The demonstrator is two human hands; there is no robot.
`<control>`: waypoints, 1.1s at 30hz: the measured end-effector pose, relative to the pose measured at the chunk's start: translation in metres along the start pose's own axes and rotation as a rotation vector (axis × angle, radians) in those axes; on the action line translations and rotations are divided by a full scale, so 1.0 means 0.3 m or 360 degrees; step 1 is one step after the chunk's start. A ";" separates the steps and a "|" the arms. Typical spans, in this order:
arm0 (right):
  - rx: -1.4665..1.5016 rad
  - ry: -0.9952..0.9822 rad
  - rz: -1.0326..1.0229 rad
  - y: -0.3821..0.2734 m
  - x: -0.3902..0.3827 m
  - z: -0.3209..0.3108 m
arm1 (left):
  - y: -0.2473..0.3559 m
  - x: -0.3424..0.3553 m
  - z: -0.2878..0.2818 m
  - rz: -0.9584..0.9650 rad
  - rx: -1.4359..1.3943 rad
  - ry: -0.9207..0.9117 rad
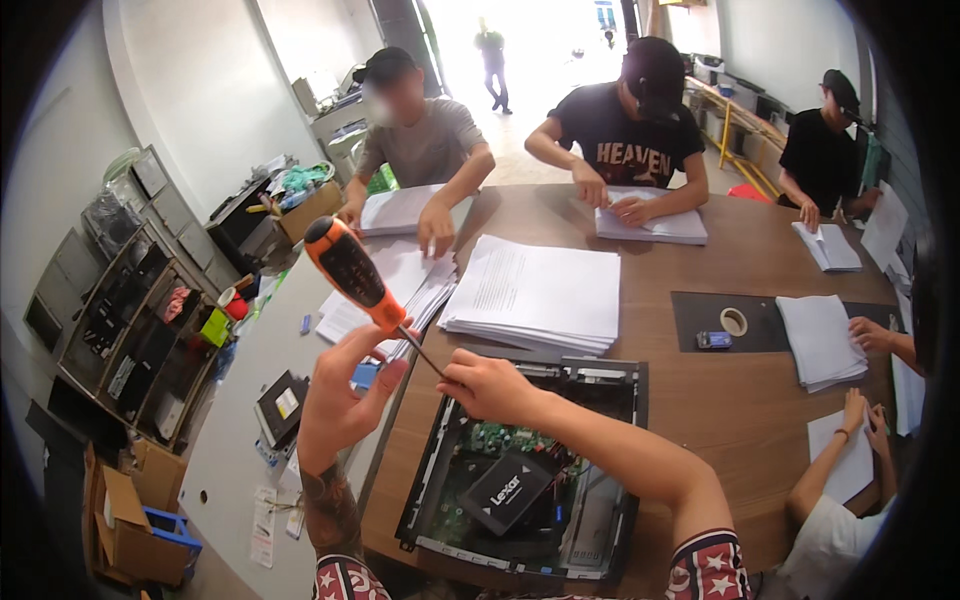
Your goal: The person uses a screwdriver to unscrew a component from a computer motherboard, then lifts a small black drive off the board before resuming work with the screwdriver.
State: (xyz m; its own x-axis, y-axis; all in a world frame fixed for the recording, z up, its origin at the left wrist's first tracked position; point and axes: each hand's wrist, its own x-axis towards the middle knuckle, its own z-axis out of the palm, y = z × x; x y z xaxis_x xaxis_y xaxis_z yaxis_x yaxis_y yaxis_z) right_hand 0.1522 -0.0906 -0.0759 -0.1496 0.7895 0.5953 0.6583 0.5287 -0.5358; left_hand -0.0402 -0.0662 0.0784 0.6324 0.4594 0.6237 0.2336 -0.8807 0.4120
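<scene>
An orange-and-black screwdriver (352,272) slants over the desk, its handle up to the left and its shaft running down to the right. My left hand (345,390) has its fingers and thumb around the shaft just below the handle. With bent fingers, my right hand (490,385) pinches the shaft's lower end; the tip and anything on it are hidden. Beneath my right forearm lies an uncovered black electronics case (420,490). A green circuit board (488,437) shows inside it, with a flat black solid-state drive (508,492) lying tilted over the board.
Beyond the case stands a paper stack (535,290) on the brown table (700,420). Several people handle papers around it. A tape roll (733,321) and small blue item (714,340) lie right. An optical drive (283,405) is left; cardboard boxes (140,530) stand on the floor.
</scene>
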 end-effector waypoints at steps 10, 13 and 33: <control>0.0110 -0.0013 0.0108 0.001 0.001 -0.039 | -0.151 0.016 0.162 -0.0213 -0.0959 -0.0058; 0.0042 0.0010 0.0063 0.004 0.007 -0.032 | -0.155 0.028 0.164 -0.0186 -0.0858 0.0032; 0.0185 -0.0012 0.0074 0.004 0.007 -0.040 | -0.179 0.029 0.153 -0.0219 -0.1200 -0.0317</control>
State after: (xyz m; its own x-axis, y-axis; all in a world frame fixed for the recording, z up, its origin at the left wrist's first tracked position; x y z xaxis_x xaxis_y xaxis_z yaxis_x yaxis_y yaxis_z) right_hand 0.1615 -0.0922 -0.0681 -0.1270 0.8160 0.5639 0.5748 0.5239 -0.6286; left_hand -0.0133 -0.0200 0.0313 0.7711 0.4668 0.4330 -0.1990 -0.4693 0.8603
